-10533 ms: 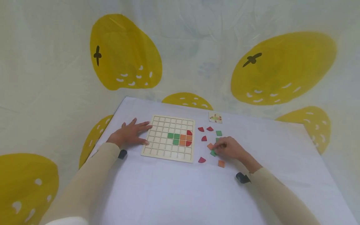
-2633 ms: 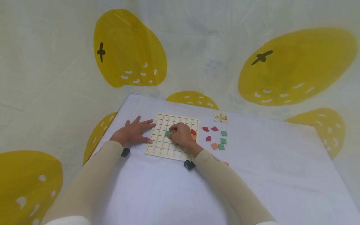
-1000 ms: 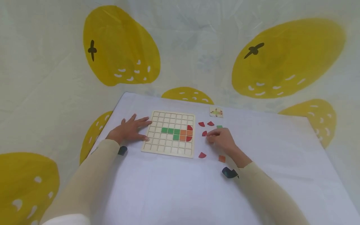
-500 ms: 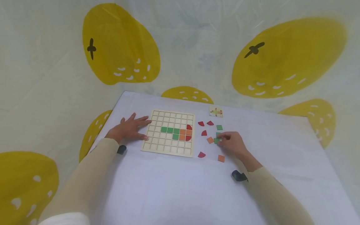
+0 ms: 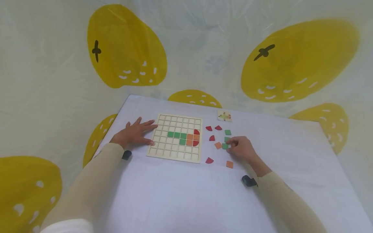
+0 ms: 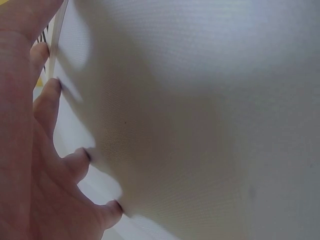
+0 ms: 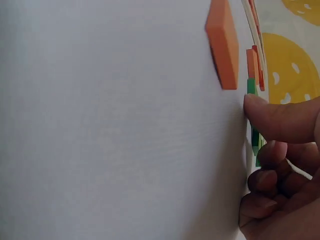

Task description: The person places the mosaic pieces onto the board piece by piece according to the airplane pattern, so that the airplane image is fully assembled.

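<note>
In the head view, my left hand (image 5: pixel 132 134) lies with fingers spread, its fingertips on the left edge of a wooden grid board (image 5: pixel 173 152). The left wrist view shows its fingers (image 6: pixel 47 105) resting on the cloth and board edge. My right hand (image 5: pixel 242 149) is at the loose pieces right of the board. Thumb and index finger pinch a green square tile (image 5: pixel 225 146); another green square tile (image 5: pixel 226 139) lies just behind it. In the right wrist view, the thumb (image 7: pixel 265 112) is against the green edge and the other fingers are curled. Green, orange and red pieces sit in the board's right half.
Red quarter-circle pieces (image 5: pixel 212 138) lie between board and right hand. Near that hand are an orange square (image 5: pixel 218 145), another orange square (image 5: pixel 229 164) and a far green square (image 5: pixel 228 132). A small pattern card (image 5: pixel 224 116) lies at the back of the white-covered table (image 5: pixel 175 194).
Since the earliest frame, a green square has been added at the left end of the board's green row. My right hand went from the board back to the loose green tiles; the left hand stayed.
</note>
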The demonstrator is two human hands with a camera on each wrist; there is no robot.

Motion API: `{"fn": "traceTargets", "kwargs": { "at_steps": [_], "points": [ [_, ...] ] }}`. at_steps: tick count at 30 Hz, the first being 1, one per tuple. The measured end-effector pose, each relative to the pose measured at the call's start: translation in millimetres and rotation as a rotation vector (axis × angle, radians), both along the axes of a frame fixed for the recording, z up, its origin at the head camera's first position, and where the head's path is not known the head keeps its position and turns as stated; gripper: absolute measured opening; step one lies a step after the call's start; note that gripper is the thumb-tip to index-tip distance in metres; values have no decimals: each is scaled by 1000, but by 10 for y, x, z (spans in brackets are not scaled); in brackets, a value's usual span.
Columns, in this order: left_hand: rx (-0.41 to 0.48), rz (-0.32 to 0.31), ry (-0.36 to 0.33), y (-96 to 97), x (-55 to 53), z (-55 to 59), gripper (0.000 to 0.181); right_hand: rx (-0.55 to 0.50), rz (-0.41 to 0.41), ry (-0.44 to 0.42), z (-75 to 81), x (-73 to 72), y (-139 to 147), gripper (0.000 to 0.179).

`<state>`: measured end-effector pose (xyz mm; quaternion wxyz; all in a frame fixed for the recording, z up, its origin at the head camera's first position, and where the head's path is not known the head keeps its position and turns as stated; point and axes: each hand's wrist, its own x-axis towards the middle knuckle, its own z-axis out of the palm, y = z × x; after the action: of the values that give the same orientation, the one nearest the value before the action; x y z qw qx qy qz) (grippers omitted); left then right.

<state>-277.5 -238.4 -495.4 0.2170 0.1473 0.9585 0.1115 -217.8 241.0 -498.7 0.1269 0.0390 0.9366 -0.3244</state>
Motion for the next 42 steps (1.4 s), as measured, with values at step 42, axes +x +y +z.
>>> {"fn": "traceTargets", "kwargs": {
  "at_steps": [42],
  "points": [
    [-25,-16,25,10,11,-38,98,-36,167,89,86,-10,-432,28]
  ]
}}
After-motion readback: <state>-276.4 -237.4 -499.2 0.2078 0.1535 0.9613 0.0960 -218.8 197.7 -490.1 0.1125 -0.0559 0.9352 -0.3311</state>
